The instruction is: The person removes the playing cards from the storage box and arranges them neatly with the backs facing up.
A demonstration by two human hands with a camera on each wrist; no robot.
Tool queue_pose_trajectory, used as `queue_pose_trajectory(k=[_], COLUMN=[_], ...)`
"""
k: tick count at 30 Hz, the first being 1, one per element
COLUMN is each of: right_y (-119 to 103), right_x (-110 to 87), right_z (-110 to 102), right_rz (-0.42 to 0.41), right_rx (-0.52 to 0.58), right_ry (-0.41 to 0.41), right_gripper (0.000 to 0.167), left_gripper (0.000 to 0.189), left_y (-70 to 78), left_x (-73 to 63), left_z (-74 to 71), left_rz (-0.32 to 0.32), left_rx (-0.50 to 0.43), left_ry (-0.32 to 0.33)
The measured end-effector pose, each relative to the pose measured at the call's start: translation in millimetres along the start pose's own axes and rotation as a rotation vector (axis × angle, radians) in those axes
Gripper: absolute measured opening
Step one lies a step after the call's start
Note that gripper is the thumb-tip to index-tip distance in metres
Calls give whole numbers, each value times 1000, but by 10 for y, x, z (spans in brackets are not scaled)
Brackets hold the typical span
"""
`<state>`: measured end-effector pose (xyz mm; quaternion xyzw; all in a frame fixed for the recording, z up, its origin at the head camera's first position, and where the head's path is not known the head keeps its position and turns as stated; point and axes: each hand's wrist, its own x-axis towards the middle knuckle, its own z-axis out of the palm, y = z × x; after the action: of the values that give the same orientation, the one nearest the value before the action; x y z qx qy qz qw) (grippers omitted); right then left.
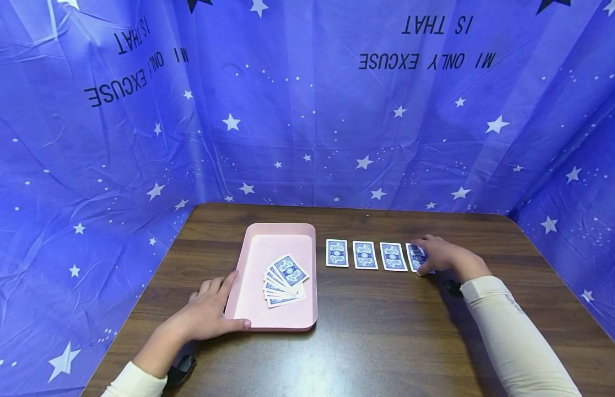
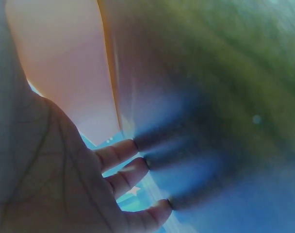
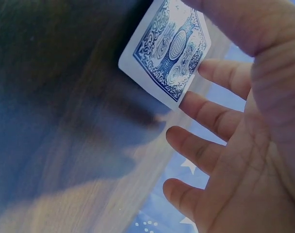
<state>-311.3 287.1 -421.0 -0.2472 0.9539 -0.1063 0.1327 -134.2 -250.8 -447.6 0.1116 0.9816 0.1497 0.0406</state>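
Left hand (image 1: 208,312) spread against pink rectangular tray (image 1: 282,318), right hand (image 1: 446,259) pinching rightmost blue-and-white playing card (image 3: 175,47), brown wooden worktop (image 1: 382,331) beneath

The worktop (image 1: 377,303) is a dark brown, wood-grained table surface with rounded far corners, and a bright patch of glare lies on it toward the near side. In its left half, set in from the left edge, rests a shallow, pink, rectangular tray (image 1: 309,264) with rounded corners, its long sides running toward the far edge. To its right, four blue-and-white patterned, rectangular playing cards (image 1: 336,253) form a row roughly parallel to the far edge, backs up and apart from one another. The fourth card (image 1: 415,256), nearest the right edge, is partly covered.
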Motion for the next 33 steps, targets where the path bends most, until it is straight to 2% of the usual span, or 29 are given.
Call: queue_pose_trajectory(k=[9,15,23,33], right_y=[-12,-88,-435,-930], right_x=[-25,-18,90,405], right_z=[-24,-100,-202,-236], right_rz=[17,-29,-102,-224], right_rx=[-3,-27,-33,-154], right_ry=[9,49,45,83], right_gripper=[86,85,86,86], left_gripper=[124,123,124,124], left_y=[-1,-3,-14,-1], left_x=[6,5,8,-1], left_z=[4,5,11,-4], left_rz=[-1,4,-2,-4], left_rx=[2,0,6,-2], left_ry=[3,9,-5,-7])
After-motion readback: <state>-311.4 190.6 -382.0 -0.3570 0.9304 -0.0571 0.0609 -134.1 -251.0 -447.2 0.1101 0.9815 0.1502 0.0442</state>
